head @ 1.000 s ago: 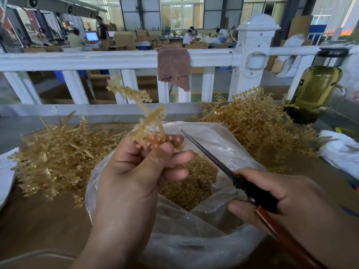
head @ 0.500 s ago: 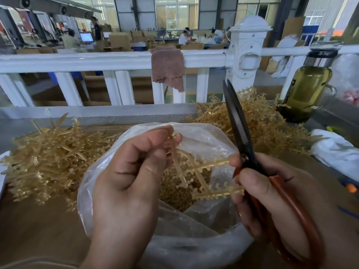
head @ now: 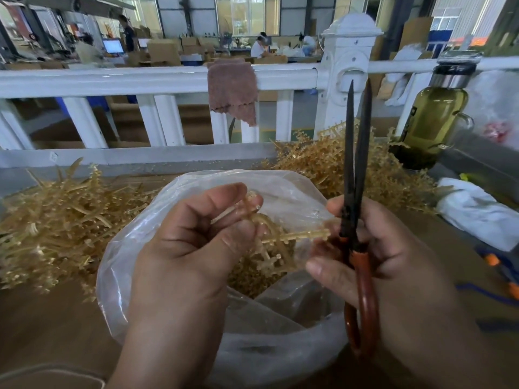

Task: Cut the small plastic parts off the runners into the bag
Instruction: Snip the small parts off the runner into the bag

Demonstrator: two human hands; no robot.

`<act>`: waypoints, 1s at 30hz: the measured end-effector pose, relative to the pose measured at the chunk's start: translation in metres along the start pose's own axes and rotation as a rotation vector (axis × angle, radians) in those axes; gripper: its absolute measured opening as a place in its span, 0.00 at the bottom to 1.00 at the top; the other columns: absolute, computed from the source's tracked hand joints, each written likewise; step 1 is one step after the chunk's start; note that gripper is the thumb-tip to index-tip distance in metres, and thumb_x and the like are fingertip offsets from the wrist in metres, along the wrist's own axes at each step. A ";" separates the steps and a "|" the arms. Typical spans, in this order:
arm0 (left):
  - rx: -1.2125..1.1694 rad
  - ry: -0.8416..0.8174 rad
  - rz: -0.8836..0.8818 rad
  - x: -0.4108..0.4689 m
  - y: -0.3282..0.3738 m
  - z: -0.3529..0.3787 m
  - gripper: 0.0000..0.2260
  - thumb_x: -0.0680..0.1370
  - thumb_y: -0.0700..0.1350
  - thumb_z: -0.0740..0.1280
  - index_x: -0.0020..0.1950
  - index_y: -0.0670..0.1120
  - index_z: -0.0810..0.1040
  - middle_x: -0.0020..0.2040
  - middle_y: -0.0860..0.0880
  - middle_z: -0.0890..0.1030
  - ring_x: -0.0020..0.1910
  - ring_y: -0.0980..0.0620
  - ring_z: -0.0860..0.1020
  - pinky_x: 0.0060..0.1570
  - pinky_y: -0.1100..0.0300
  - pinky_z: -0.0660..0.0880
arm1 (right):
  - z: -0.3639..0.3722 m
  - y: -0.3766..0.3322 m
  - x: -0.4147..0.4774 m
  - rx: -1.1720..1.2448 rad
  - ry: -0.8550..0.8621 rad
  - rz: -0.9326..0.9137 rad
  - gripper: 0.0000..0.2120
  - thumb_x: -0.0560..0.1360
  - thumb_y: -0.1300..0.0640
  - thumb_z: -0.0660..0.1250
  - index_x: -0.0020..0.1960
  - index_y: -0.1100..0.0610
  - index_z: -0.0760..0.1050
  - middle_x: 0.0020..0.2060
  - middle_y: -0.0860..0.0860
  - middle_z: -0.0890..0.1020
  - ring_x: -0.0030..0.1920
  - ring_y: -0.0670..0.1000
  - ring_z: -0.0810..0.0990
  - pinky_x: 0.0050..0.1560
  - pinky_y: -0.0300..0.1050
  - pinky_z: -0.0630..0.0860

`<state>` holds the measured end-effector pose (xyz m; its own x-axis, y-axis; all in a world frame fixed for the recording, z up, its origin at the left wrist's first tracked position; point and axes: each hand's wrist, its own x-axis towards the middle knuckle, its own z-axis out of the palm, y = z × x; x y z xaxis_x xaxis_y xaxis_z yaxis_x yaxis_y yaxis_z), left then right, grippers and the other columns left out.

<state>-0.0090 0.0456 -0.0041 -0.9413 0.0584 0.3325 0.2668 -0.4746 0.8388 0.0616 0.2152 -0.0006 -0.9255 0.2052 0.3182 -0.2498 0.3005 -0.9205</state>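
2 hands are working over the clear plastic bag [head: 280, 327]: my left hand [head: 191, 248] is pinching a tan runner [head: 297, 237] above its mouth, tip beside the scissors [head: 354, 164]; my right hand [head: 393, 262] is gripping their red handles. Blades are standing upright, slightly parted, against tilted and closed 0.5 s ago. The bottle [head: 438, 119] label is showing too small to read.
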 end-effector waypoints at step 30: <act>0.121 -0.150 -0.320 -0.008 0.004 -0.001 0.16 0.64 0.47 0.78 0.49 0.45 0.87 0.47 0.41 0.86 0.44 0.46 0.83 0.44 0.55 0.81 | 0.007 -0.013 0.006 0.196 0.032 -0.230 0.24 0.72 0.77 0.68 0.53 0.48 0.76 0.38 0.52 0.79 0.38 0.52 0.82 0.42 0.34 0.80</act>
<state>-0.0004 0.0421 -0.0038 -0.9428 0.3191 0.0966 -0.0054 -0.3045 0.9525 0.0570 0.2058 0.0122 -0.8297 0.1829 0.5274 -0.5048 0.1572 -0.8488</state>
